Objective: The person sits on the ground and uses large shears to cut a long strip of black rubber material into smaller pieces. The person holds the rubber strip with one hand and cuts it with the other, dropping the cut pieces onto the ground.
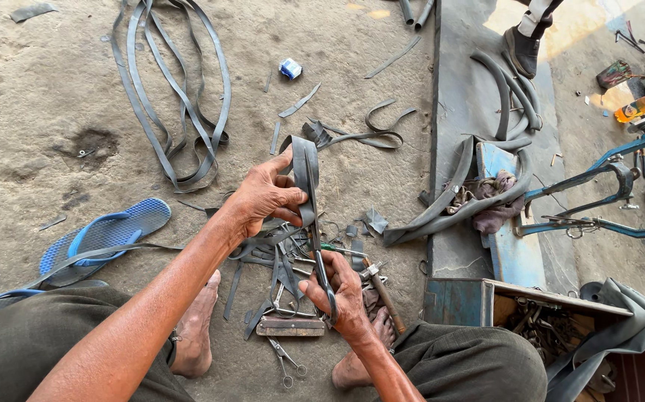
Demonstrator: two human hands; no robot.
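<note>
Left hand (263, 195) raised with fingers pinched; right hand (343, 292) lower, fingers curled closed.

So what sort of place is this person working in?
Probably a roadside bicycle or tyre repair spot, out on bare ground. The left hand holds a strip of black rubber tube while the right hand cuts it with scissors. Loose tubes lie about, beside an open toolbox.

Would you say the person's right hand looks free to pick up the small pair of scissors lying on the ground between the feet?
Probably not yet: the right hand is gripping large metal shears cutting the black rubber strip. The small scissors lie uncovered close below it.
</note>
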